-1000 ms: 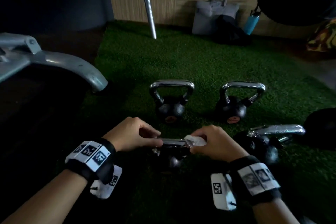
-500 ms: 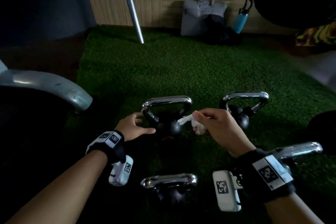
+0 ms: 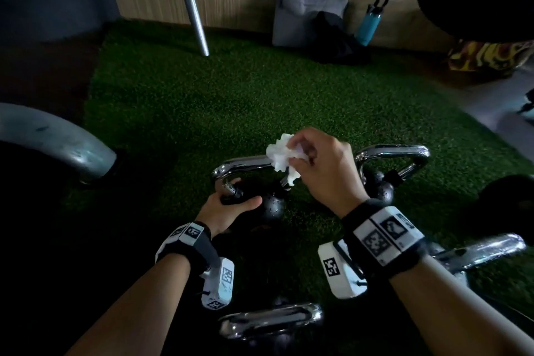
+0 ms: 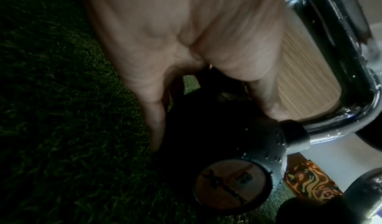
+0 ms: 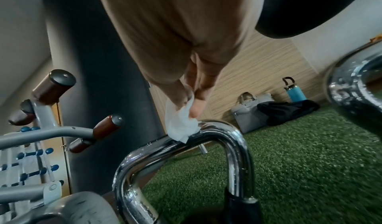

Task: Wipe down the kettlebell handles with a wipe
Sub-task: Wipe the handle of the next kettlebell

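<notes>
Green turf (image 3: 179, 101), four kettlebells. Left hand (image 3: 228, 211) grips far-left kettlebell (image 3: 270, 205) at handle base, steadying. Right hand (image 3: 320, 170) pinches crumpled wipe (image 3: 281, 153) on its chrome handle (image 3: 242, 165). Wiping step under way; next, likely drag wipe along the bar.

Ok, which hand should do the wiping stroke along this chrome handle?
Right. The right hand already pinches the crumpled white wipe against the chrome kettlebell handle. The left hand holds the black kettlebell body, probably steadying it.
</notes>
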Motion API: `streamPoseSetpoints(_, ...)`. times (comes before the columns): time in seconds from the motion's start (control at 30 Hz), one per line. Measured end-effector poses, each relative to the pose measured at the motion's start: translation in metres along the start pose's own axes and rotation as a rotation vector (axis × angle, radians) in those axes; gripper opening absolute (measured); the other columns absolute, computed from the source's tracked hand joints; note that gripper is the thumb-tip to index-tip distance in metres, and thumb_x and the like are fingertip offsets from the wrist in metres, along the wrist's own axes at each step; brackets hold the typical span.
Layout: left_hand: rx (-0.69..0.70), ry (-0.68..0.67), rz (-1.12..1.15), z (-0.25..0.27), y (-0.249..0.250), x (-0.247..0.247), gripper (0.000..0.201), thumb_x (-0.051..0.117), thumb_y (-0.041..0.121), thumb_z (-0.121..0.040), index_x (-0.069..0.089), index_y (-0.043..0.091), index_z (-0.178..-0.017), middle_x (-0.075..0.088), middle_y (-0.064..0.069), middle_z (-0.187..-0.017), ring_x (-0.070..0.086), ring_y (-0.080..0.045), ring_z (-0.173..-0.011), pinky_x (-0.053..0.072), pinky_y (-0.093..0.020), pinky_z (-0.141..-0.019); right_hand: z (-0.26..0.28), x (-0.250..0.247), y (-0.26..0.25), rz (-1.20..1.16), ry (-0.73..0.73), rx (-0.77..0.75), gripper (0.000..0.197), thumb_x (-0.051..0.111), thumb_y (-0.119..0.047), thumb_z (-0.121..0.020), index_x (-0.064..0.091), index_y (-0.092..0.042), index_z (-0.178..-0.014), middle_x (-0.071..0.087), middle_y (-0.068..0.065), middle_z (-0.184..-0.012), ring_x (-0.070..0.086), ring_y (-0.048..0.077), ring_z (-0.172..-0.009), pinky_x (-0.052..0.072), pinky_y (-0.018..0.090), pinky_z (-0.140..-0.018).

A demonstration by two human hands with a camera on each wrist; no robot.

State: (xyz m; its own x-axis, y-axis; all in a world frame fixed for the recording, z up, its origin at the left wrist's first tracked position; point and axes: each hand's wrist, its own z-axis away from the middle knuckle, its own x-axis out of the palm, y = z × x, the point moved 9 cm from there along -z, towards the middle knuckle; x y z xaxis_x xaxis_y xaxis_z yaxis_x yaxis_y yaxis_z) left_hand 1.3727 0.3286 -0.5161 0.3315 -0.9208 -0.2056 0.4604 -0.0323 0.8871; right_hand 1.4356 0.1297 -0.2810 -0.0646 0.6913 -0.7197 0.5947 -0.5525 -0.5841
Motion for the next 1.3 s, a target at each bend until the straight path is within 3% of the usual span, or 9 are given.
streamPoseSetpoints(0.1, 0.01, -0.009, -0.015, 0.003, 0.004, 0.002, 0.095, 0.092, 0.07, -0.04, 0.061, 0.053, -0.128, 0.072, 0.015, -0.117, 0.068, -0.01, -0.111, 0.051, -0.037, -0.106, -0.011, 0.009, -0.015, 0.036, 0.027, -0.094, 0.046, 0.072, 0.004, -0.081, 0.073, -0.019, -0.121, 0.074, -0.001, -0.105, 0.063, 0.002, -0.09, 0.035, -0.006, -0.08)
streamPoseSetpoints(0.17, 0.0, -0.007, -0.004, 0.004, 0.004, 0.002, 0.095, 0.092, 0.069, -0.04, 0.061, 0.052, -0.128, 0.071, 0.015, -0.116, 0.068, -0.011, -0.109, 0.054, -0.039, -0.103, -0.017, 0.016, -0.025, 0.064, 0.023, -0.153, 0.04, 0.068, 0.007, -0.082, 0.077, -0.012, -0.116, 0.072, 0.004, -0.111, 0.065, 0.01, -0.096, 0.034, -0.006, -0.085)
streamPoseSetpoints(0.33, -0.063, 0.013, 0.0, -0.001, -0.004, 0.001, 0.103, 0.091, 0.077, -0.026, 0.07, 0.038, -0.118, 0.075, 0.007, -0.111, 0.071, -0.017, -0.103, 0.059, -0.043, -0.094, -0.016, 0.043, -0.04, 0.067, -0.14, -0.18, 0.021, 0.071, -0.016, -0.09, 0.079, -0.01, -0.108, 0.068, 0.005, -0.104, 0.067, 0.02, -0.091, 0.054, 0.028, -0.081)
streamPoseSetpoints(0.47, -0.026, 0.012, 0.0, -0.002, -0.002, 0.002, 0.098, 0.092, 0.075, -0.03, 0.067, 0.047, -0.12, 0.073, 0.013, -0.114, 0.069, -0.013, -0.107, 0.058, -0.043, -0.096, -0.012, 0.051, -0.039, 0.098, -0.171, -0.239, 0.014, 0.065, -0.012, -0.095, 0.078, -0.016, -0.099, 0.071, 0.006, -0.093, 0.068, 0.023, -0.085, 0.057, 0.041, -0.078)
streamPoseSetpoints(0.67, 0.024, -0.001, -0.026, 0.0, 0.004, 0.001, 0.106, 0.086, 0.083, -0.025, 0.062, 0.051, -0.124, 0.071, 0.014, -0.118, 0.068, -0.011, -0.109, 0.058, -0.04, -0.096, -0.012, 0.025, -0.018, 0.023, 0.021, -0.165, 0.036, 0.076, 0.002, -0.085, 0.076, -0.013, -0.117, 0.079, 0.004, -0.106, 0.071, 0.002, -0.094, 0.056, 0.017, -0.088)
streamPoseSetpoints(0.77, 0.01, 0.003, -0.031, 0.0, 0.0, 0.001, 0.1, 0.086, 0.083, -0.025, 0.064, 0.054, -0.118, 0.071, 0.013, -0.118, 0.068, -0.014, -0.11, 0.059, -0.043, -0.094, -0.011, 0.036, -0.024, 0.12, -0.046, -0.173, 0.047, 0.076, -0.002, -0.087, 0.068, -0.018, -0.131, 0.077, 0.009, -0.101, 0.073, 0.019, -0.089, 0.058, 0.028, -0.083)
streamPoseSetpoints(0.97, 0.077, -0.034, -0.076, -0.005, 0.01, 0.004, 0.089, 0.087, 0.081, -0.038, 0.061, 0.06, -0.12, 0.07, 0.018, -0.121, 0.066, -0.011, -0.116, 0.05, -0.039, -0.108, -0.004, 0.009, -0.024, 0.007, 0.152, -0.257, 0.029, 0.077, 0.014, -0.076, 0.081, -0.008, -0.094, 0.079, 0.002, -0.089, 0.057, -0.008, -0.093, 0.036, -0.008, -0.085)
streamPoseSetpoints(1.1, 0.076, -0.037, -0.044, -0.005, 0.01, 0.0, 0.091, 0.088, 0.079, -0.036, 0.065, 0.05, -0.12, 0.071, 0.018, -0.118, 0.066, -0.009, -0.115, 0.05, -0.038, -0.107, -0.004, 0.02, -0.017, 0.046, 0.125, -0.259, 0.034, 0.077, 0.013, -0.077, 0.081, -0.012, -0.1, 0.079, 0.0, -0.097, 0.051, -0.011, -0.093, 0.034, -0.007, -0.091)
streamPoseSetpoints(1.3, 0.024, -0.083, 0.026, -0.012, -0.003, 0.002, 0.08, 0.093, 0.069, -0.049, 0.07, 0.038, -0.119, 0.075, 0.01, -0.117, 0.071, -0.012, -0.11, 0.055, -0.044, -0.101, -0.008, 0.009, 0.015, -0.016, 0.098, -0.138, 0.028, 0.078, 0.005, -0.083, 0.081, -0.013, -0.104, 0.076, -0.01, -0.104, 0.067, -0.004, -0.091, 0.05, 0.005, -0.086)
